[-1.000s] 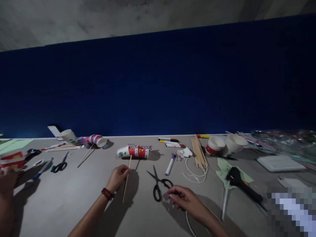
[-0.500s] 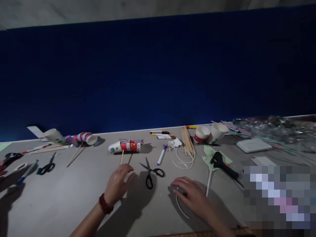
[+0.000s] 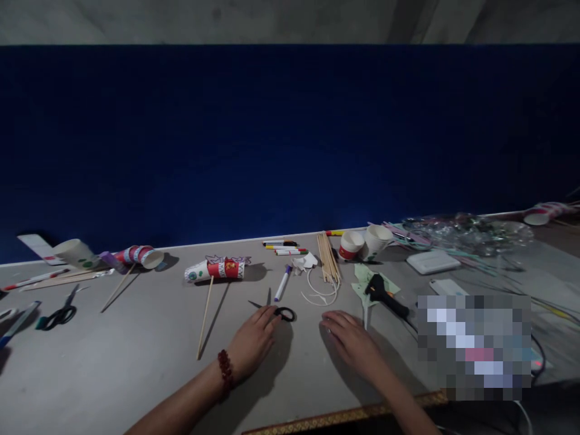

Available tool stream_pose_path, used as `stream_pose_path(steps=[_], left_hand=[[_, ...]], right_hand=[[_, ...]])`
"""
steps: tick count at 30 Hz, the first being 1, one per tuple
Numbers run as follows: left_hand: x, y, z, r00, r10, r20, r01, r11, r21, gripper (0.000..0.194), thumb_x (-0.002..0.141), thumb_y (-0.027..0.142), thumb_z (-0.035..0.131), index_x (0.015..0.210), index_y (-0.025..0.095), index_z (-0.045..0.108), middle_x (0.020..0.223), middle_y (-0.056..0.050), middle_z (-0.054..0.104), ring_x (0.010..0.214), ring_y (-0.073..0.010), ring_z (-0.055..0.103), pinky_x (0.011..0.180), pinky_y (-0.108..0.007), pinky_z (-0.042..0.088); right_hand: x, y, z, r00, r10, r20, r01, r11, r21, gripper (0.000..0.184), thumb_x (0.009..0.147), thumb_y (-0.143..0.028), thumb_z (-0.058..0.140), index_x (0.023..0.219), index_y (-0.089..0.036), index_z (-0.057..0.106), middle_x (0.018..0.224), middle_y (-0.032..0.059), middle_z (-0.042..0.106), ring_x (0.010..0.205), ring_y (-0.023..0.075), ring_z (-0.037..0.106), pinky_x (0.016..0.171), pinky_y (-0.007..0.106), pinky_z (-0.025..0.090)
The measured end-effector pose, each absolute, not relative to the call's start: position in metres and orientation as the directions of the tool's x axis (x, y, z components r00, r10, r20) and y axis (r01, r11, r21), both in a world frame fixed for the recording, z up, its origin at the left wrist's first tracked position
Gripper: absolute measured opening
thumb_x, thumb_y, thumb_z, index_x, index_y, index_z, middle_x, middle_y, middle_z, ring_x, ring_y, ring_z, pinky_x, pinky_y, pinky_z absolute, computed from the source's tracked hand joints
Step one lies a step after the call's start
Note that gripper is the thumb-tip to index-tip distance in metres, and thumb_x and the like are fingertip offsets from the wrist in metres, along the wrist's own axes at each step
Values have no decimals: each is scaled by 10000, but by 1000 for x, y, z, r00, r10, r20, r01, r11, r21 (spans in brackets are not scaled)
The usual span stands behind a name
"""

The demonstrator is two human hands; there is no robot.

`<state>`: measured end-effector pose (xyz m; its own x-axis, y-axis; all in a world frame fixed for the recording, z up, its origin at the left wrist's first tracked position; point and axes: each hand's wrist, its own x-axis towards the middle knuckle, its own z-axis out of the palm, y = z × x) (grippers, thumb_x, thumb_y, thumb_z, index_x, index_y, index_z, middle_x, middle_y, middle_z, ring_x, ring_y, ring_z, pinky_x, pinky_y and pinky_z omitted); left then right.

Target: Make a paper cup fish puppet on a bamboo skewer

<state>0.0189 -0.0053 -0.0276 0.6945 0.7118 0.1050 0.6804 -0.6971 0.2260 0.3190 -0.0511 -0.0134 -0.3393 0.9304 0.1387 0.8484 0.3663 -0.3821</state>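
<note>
My left hand (image 3: 254, 339), with a dark red bead bracelet on the wrist, lies palm down over the near handle of black scissors (image 3: 285, 313). The fingers cover that handle; the blades are spread and point away. My right hand (image 3: 350, 339) rests palm down, its fingers curled together; a small pale spot shows by the fingertips, too small to name. Beyond my left hand stands a decorated paper-cup figure (image 3: 225, 268), white and red with purple-edged trim, on a wooden stick (image 3: 205, 317). A purple-capped marker (image 3: 283, 283) lies just behind the scissors.
A black glue gun (image 3: 385, 295) lies on green paper at right. Behind are wooden sticks (image 3: 327, 257), a looped white cord (image 3: 335, 296), markers (image 3: 285, 246) and paper cups (image 3: 351, 246). At left are a second cup figure (image 3: 140, 256) and other scissors (image 3: 63, 315). A blue partition (image 3: 290, 145) rises behind.
My left hand has left the cup figure's stick and moved right onto the scissors, which have shifted slightly right. The white cord near my right hand no longer shows. The view has turned right.
</note>
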Motion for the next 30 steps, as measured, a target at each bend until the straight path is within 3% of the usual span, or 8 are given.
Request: stream_pose_path(steps=[10,19,25,30], left_hand=[[96,17,-31,690,713,127,634,-680,368,625,833,339,668,1391,112,503,1522,-210,428,1443,-355,358,1184,-486,357],[113,42,-16,751,635,178,471,-706,529,611,786,231,690,1371,191,521,1566,-148,370,1452,-334,326,1198,-528,306],[87,18,-25,733,679,46,552,-633,543,750,784,326,726,1461,173,443,1607,-172,302,1455,-353,319,1194,-501,308],[96,14,-41,738,667,101,541,-674,503,778,841,475,677,1476,108,417,1609,-217,274,1468,-375,286,1219,-524,225]], right_hand=[[317,-42,-7,-275,952,131,840,305,-450,342,888,-170,544,1195,-203,690,1325,122,636,1253,262,553,1062,416,457],[385,0,23,-175,933,316,847,306,-434,295,953,-310,480,1099,-212,716,1184,123,717,1112,253,662,975,406,526],[418,70,43,-27,897,441,924,190,-330,342,941,-373,442,1102,-197,686,1161,130,719,990,281,703,867,426,562],[424,119,42,18,891,453,985,61,-159,384,947,-380,432,1141,-145,666,1187,155,701,974,309,703,801,399,550]])
